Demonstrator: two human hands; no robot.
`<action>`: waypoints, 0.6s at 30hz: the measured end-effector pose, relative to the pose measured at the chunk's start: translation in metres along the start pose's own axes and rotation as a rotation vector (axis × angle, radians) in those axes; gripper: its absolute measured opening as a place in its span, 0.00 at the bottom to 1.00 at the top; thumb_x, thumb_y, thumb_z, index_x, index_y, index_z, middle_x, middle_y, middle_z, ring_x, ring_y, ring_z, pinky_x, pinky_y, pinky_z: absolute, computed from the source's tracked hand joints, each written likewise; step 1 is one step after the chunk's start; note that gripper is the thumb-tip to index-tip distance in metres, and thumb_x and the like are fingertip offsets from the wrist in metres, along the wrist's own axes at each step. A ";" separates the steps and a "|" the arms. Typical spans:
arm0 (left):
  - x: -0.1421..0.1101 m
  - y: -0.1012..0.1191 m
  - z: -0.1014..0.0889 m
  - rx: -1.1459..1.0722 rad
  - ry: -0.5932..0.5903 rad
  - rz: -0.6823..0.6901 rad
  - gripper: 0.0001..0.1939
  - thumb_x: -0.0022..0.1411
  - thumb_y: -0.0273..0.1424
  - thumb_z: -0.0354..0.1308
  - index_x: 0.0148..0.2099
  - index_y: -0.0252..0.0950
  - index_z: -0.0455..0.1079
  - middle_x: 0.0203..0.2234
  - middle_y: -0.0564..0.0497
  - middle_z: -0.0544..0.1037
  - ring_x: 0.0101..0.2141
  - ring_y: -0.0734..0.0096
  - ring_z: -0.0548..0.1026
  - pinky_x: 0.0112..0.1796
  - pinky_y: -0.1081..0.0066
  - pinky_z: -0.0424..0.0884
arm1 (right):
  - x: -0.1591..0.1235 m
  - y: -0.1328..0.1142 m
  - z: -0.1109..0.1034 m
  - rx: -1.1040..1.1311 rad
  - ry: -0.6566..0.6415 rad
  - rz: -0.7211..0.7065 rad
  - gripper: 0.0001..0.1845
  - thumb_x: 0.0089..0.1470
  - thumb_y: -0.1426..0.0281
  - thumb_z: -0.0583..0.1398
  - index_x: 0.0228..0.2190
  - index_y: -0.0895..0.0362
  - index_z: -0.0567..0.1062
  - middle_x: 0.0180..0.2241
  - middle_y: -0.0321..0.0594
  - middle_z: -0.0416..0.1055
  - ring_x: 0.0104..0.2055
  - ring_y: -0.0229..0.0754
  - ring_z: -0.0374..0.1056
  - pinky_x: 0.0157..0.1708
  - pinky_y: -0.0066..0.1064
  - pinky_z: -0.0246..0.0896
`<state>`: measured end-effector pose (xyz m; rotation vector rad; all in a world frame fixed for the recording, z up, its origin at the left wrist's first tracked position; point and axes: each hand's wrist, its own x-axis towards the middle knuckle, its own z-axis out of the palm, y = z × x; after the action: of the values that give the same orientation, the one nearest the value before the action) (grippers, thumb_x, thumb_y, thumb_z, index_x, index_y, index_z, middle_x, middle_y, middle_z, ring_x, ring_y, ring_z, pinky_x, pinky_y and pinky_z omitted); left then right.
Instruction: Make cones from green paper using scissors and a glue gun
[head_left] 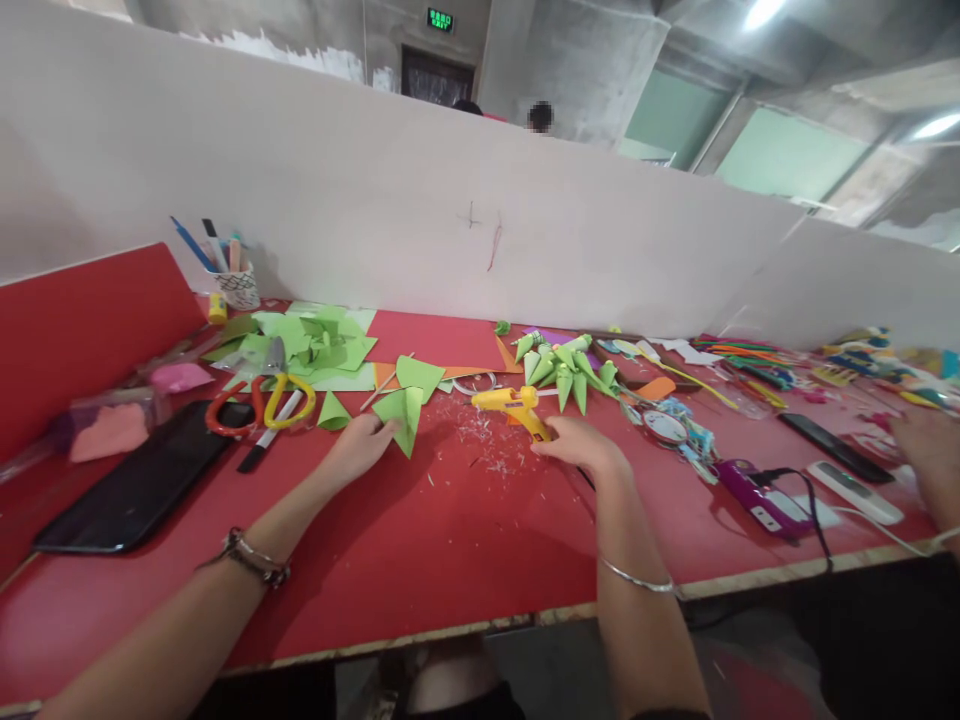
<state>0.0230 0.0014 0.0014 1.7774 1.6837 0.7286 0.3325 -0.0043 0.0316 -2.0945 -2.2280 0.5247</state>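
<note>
My left hand [361, 446] pinches a folded green paper piece [407, 420] above the red tabletop [450, 560]. In my right hand [576, 444] is a yellow glue gun [513, 402], its nozzle pointing left toward the paper, with a gap between them. Just behind the paper lies another green sheet [420, 377], and a small green paper cone [333, 411] rests left of my left hand. Beyond the glue gun sits a cluster of green paper cones [568, 368]. Thin glue strands and scraps [487, 440] are scattered below the nozzle.
On the left lie scissors [279, 402], a black marker [259, 450], a dark tablet [135, 490] and green paper pieces [319, 340]. A pen cup [238, 287] stands behind them. Rightward are a purple device [765, 500], a white power strip [855, 492] and another person's hand [934, 440].
</note>
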 end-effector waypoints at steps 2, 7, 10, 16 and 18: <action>-0.001 -0.001 0.001 0.005 0.016 -0.004 0.17 0.53 0.40 0.42 0.17 0.38 0.48 0.11 0.58 0.50 0.15 0.76 0.55 0.18 0.74 0.49 | 0.006 -0.002 0.002 -0.027 0.065 -0.005 0.08 0.45 0.66 0.57 0.28 0.58 0.70 0.29 0.43 0.71 0.30 0.43 0.67 0.26 0.29 0.53; -0.002 -0.002 0.002 0.047 0.012 0.021 0.18 0.53 0.39 0.43 0.16 0.38 0.47 0.12 0.58 0.51 0.16 0.76 0.55 0.19 0.73 0.50 | 0.017 -0.005 0.006 -0.028 0.256 -0.078 0.10 0.50 0.74 0.50 0.37 0.59 0.66 0.41 0.50 0.67 0.42 0.46 0.64 0.34 0.30 0.55; -0.003 0.000 0.002 0.067 -0.003 0.048 0.14 0.51 0.36 0.47 0.17 0.36 0.53 0.12 0.57 0.58 0.17 0.75 0.60 0.21 0.74 0.52 | 0.023 -0.012 0.016 -0.013 0.303 -0.145 0.11 0.51 0.75 0.48 0.38 0.59 0.64 0.38 0.49 0.68 0.39 0.45 0.65 0.32 0.30 0.56; -0.002 0.000 0.001 0.058 0.018 0.070 0.11 0.53 0.31 0.41 0.23 0.36 0.60 0.18 0.54 0.69 0.21 0.73 0.66 0.25 0.74 0.60 | 0.028 -0.017 0.021 0.025 0.490 -0.204 0.15 0.52 0.72 0.47 0.42 0.60 0.61 0.41 0.51 0.66 0.45 0.49 0.62 0.39 0.37 0.57; -0.002 -0.001 0.001 0.100 0.027 0.084 0.10 0.53 0.31 0.41 0.24 0.36 0.61 0.21 0.53 0.70 0.23 0.72 0.67 0.26 0.74 0.61 | 0.024 -0.017 0.017 0.085 0.596 -0.229 0.17 0.52 0.71 0.47 0.44 0.60 0.60 0.42 0.52 0.65 0.47 0.50 0.61 0.42 0.40 0.56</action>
<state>0.0231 -0.0011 0.0005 1.9252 1.6986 0.7188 0.3092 0.0148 0.0150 -1.6334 -1.9998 -0.0250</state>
